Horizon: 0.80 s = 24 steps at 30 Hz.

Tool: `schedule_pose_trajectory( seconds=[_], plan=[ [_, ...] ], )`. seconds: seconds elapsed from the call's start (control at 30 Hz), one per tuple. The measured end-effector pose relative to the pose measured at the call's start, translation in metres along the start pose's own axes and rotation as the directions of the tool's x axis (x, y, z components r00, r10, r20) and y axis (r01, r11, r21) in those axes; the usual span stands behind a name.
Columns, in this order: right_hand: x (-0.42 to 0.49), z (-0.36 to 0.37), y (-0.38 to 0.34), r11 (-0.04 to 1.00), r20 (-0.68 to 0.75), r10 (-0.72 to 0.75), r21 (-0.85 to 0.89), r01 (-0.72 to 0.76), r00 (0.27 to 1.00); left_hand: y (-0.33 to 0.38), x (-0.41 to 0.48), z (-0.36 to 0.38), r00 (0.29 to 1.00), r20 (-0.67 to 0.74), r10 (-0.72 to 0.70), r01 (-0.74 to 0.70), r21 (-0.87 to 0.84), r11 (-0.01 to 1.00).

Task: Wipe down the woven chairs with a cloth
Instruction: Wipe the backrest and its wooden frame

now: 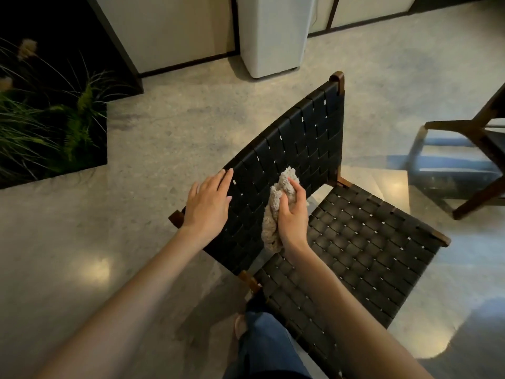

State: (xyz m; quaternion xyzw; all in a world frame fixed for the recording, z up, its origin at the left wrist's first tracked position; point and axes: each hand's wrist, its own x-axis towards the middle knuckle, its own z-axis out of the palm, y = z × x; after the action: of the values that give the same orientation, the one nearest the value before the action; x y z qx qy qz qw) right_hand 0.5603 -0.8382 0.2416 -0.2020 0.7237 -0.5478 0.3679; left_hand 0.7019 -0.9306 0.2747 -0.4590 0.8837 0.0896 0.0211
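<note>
- Woven chair [314, 160]: centre of the frame; black strap backrest above, woven seat to the lower right, brown wood frame ends showing at the corners.
- Cloth [276, 212]: beige, shaggy, bunched; pressed against the backrest at frame centre.
- Right hand [293, 214]: fingers curled round the cloth, clamped on it, holding it to the woven straps.
- Left hand [209, 205]: fingers straight and together, laid flat over the backrest's left edge; it grips nothing.
- Second chair [470, 160]: wood frame only partly in view, right edge of the frame, well apart from the first.
- Plants [46, 119]: green grasses in a dark planter, upper left.
- White bin [270, 36]: top centre, standing on the polished floor [164, 132].
- Blue trouser leg [267, 348]: bottom centre.
</note>
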Motion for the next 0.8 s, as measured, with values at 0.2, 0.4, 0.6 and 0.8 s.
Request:
schedule_pose_trajectory(
  seconds=[0.2, 0.4, 0.6, 0.8],
  plan=[
    [0.030, 0.011, -0.024, 0.997, 0.013, -0.063, -0.041, 0.063, 0.998, 0.001, 0.034, -0.010, 1.000, 0.028, 0.004, -0.001, -0.084, 0.997],
    [0.067, 0.031, -0.029, 0.995, -0.020, -0.081, -0.056, 0.080, 0.997, 0.002, 0.064, -0.006, 0.998, 0.062, 0.002, 0.007, -0.154, 0.988],
    [0.110, 0.054, -0.019, 0.995, -0.111, -0.067, -0.080, 0.059, 0.992, 0.000, 0.102, 0.010, 0.993, 0.099, 0.067, -0.042, -0.238, 0.970],
    [0.150, 0.095, 0.002, 0.971, -0.239, -0.171, -0.208, 0.121, 0.956, -0.014, 0.136, 0.041, 0.977, 0.100, 0.188, -0.153, -0.286, 0.946]
  ],
)
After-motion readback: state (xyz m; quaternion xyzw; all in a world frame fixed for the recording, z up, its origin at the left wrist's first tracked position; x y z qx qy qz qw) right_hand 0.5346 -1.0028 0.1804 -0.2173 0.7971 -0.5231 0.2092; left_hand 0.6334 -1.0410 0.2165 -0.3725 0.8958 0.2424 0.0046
